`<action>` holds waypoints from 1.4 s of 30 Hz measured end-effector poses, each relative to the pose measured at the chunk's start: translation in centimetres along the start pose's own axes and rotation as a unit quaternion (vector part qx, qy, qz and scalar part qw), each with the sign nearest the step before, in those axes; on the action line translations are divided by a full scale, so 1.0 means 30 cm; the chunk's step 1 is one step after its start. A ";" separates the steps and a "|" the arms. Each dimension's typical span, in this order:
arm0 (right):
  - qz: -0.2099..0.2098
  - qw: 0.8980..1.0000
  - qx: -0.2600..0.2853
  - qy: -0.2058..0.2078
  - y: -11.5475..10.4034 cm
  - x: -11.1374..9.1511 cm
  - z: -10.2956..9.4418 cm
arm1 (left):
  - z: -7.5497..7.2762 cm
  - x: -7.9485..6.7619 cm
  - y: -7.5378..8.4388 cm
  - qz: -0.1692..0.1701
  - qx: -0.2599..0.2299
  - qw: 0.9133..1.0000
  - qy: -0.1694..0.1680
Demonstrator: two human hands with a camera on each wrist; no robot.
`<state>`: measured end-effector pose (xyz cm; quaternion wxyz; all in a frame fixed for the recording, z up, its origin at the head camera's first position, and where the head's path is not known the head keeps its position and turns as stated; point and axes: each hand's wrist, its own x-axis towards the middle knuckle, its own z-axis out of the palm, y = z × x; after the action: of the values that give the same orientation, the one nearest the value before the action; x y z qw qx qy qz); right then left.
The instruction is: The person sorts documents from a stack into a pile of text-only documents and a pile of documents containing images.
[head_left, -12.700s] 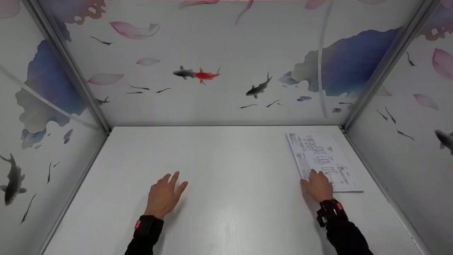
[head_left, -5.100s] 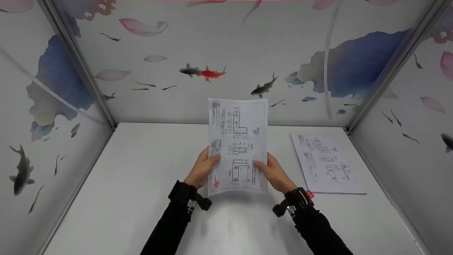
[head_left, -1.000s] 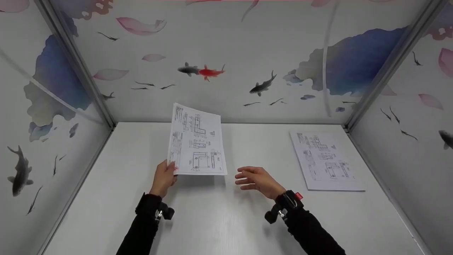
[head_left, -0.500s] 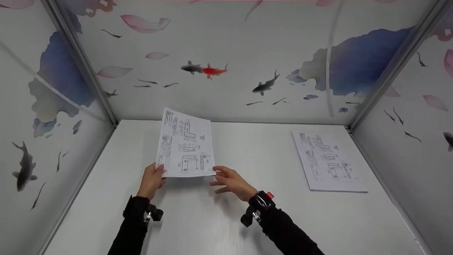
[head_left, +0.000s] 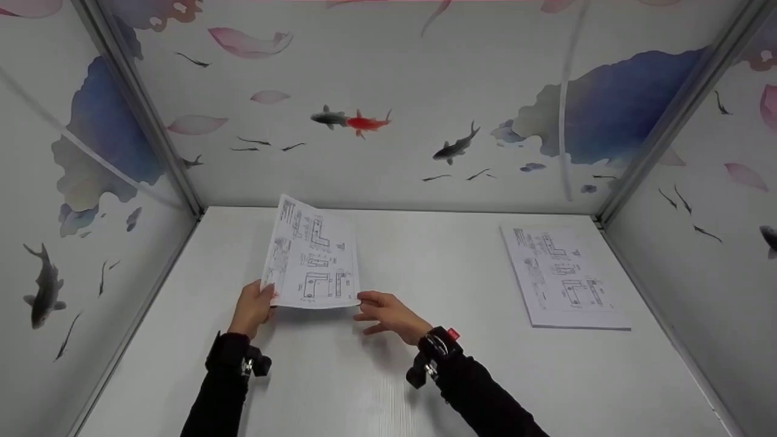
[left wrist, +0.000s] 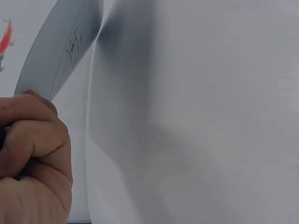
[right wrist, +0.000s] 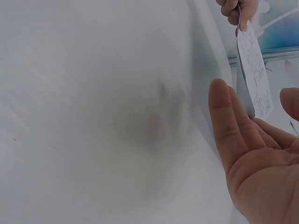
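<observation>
A white paper sheet printed with technical drawings tilts up over the left part of the table, its lower edge nearest me. My left hand pinches its lower left corner, thumb on the printed face. In the left wrist view, curled fingers grip the sheet, whose shaded face shows a small line drawing. At the lower right corner is my right hand, fingertips right at the edge. The right wrist view shows those fingers extended beside the sheet's corner, the thumb standing apart.
A flat stack of paper with similar drawings lies at the right of the white table. Walls printed with fish and petals enclose the table at the back and both sides.
Earlier both hands gripped the sheet mid-table, after the right hand was at the stack. Since then the sheet moved left and lower in the left hand, and the right hand came to its corner.
</observation>
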<state>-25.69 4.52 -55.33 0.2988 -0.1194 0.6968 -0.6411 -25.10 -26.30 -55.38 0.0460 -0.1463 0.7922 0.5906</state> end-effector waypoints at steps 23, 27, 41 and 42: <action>0.030 1.000 -0.003 0.007 0.014 0.033 0.035 | 0.002 0.031 -0.002 0.018 0.077 0.996 0.029; 0.041 0.999 -0.012 0.009 0.019 0.033 0.035 | 0.008 0.033 -0.007 0.017 0.098 0.994 0.036; 0.054 0.998 -0.017 0.026 0.032 0.039 0.029 | 0.012 0.015 -0.014 0.014 0.198 0.979 0.050; 0.054 0.998 -0.015 0.027 0.033 0.038 0.028 | 0.013 0.013 -0.012 0.012 0.202 0.978 0.048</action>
<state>-25.91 3.36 -56.58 0.3122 -0.0689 0.7195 -0.6165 -25.39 -26.09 -55.94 0.0298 -0.1527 0.8982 0.4111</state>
